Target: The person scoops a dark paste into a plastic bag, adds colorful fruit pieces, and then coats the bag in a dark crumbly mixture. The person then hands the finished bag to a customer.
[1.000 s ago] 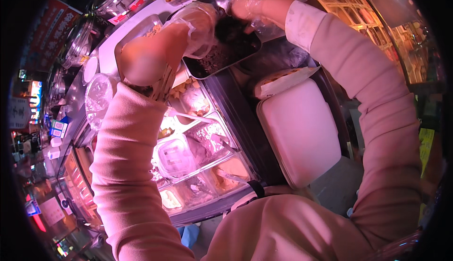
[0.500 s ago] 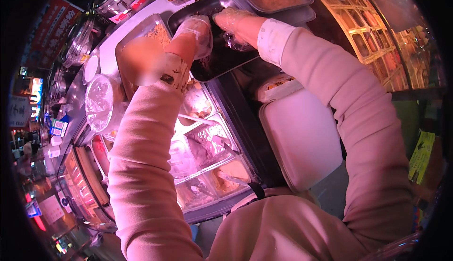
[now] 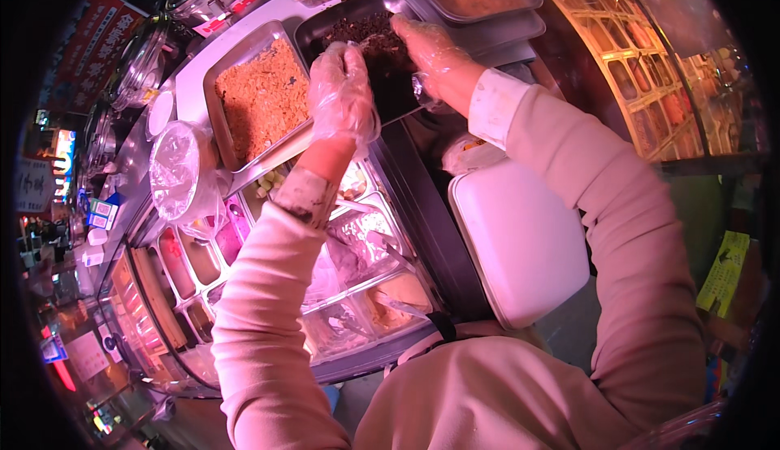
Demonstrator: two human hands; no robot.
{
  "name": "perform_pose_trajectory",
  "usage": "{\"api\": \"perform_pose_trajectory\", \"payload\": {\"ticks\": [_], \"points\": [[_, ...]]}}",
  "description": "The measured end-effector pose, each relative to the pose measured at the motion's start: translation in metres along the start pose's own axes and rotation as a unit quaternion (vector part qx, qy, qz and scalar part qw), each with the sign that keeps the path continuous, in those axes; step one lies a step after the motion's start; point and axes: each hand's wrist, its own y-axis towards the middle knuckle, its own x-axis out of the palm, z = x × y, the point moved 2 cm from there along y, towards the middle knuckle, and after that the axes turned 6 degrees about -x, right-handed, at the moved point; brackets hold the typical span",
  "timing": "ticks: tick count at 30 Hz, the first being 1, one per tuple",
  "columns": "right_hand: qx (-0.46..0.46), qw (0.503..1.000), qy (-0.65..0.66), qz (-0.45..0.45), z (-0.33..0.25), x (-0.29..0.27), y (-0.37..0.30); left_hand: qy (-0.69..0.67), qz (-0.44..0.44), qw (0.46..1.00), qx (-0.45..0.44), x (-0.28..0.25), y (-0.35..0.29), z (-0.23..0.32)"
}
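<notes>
Left hand [image 3: 345, 92] sits lower, right hand [image 3: 435, 53] at dark food [image 3: 382, 43]; can't tell if fingers grip. Plenty lies loose; unfinished, I judge.

Head-worn fisheye — left of two — looks down on the counter [image 3: 192, 84] from nearby.

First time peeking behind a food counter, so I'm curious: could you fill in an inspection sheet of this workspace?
Surface: pale counter, partly covered by trays.
Things at hand: dark tray with dark crumbly food; metal tray of orange crumbs beside it.
Clutter: plastic-lined tub near the metal tray.
Grip: gloved left hand at the dark tray's edge, gloved right hand over that tray; whether either holds anything is unclear.
Cables: nothing seen.
Surroundings: red sign at left, lit food compartments at right.
</notes>
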Motion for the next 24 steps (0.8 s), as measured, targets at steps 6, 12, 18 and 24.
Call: {"api": "perform_pose_trajectory", "payload": {"ticks": [6, 12, 18, 24], "points": [[-0.101, 0.977, -0.174, 0.065, 0.014, 0.021, 0.006, -0.191, -0.015, 0.965, -0.18, 0.038, 0.012, 0.006], [-0.129, 0.988, -0.027, 0.075, 0.037, 0.04, -0.008, -0.105, 0.101, 0.973, -0.18, 0.049, 0.019, -0.022], [-0.101, 0.995, -0.01, 0.015, 0.03, 0.038, 0.0, -0.153, 0.062, 0.968, -0.187, 0.037, 0.021, -0.022], [-0.059, 0.934, -0.346, -0.064, -0.034, 0.019, 0.046, 0.469, -0.081, 0.878, 0.042, -0.019, 0.063, 0.011]]}}
